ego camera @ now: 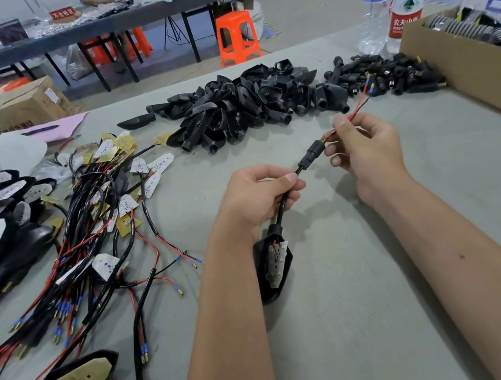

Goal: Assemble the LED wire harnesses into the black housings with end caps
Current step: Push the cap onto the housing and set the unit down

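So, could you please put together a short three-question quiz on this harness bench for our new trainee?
1. True or false: the left hand grips the black sleeved cable above the housing with the LED board inside.
2. What do the right hand fingers pinch? A) the red and black wires beyond the end cap B) a water bottle C) a loose housing
3. Fill in: the pile of empty black housings lies ____ the hands.

Key: 1 true; 2 A; 3 beyond.
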Demonstrator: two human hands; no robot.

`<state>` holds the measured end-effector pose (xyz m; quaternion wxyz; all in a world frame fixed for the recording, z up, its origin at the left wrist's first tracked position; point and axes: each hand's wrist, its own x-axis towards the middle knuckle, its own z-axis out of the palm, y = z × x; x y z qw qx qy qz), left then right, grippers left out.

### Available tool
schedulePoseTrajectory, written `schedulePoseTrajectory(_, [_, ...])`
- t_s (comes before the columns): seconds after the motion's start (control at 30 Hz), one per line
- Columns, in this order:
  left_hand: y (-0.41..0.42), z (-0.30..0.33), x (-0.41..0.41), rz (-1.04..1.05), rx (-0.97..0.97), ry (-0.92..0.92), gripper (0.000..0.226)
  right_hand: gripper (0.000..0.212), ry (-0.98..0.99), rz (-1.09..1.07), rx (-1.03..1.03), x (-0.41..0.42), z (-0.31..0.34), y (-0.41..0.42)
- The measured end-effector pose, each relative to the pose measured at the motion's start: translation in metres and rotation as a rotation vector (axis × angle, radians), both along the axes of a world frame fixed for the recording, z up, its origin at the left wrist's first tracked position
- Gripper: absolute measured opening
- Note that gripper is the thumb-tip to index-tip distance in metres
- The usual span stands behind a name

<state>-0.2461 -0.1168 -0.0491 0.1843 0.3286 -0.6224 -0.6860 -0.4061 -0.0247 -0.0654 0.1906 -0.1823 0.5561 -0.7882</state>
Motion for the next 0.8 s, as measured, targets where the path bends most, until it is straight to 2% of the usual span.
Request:
schedulePoseTrajectory(0.07, [0.0, -0.001, -0.001, 0.028, -0.004, 0.008, 0.006, 0.009, -0.02, 0.074, 0.0, 0.001, -0.002, -0.001])
schedulePoseTrajectory(0.13, [0.001, 0.0, -0.002, 0.048, 0.017, 0.02, 0.002, 0.014, -0.039, 0.111, 0.019, 0.0, -0.004, -0.001])
schedulePoseTrajectory(0.27, [0.006, 0.003, -0.004, 0.017, 0.077, 0.03, 0.026, 0.016, -0.028, 0.177, 0.039, 0.0, -0.003, 0.001])
schedulePoseTrajectory(0.37, [0.01, 0.002, -0.008, -0.024, -0.039, -0.015, 0.014, 0.012, -0.011, 0.21, 0.028, 0.001, -0.001, 0.002])
schedulePoseTrajectory(0.6, [0.005, 0.005, -0.004, -0.15, -0.029, -0.123, 0.023, 0.011, -0.087, 0.089, -0.004, 0.0, -0.002, 0.0])
schedulePoseTrajectory(0.8, [0.002, 0.005, 0.003, -0.231, 0.029, -0.134, 0.028, 0.013, -0.198, -0.043, -0.073, -0.004, -0.001, 0.001])
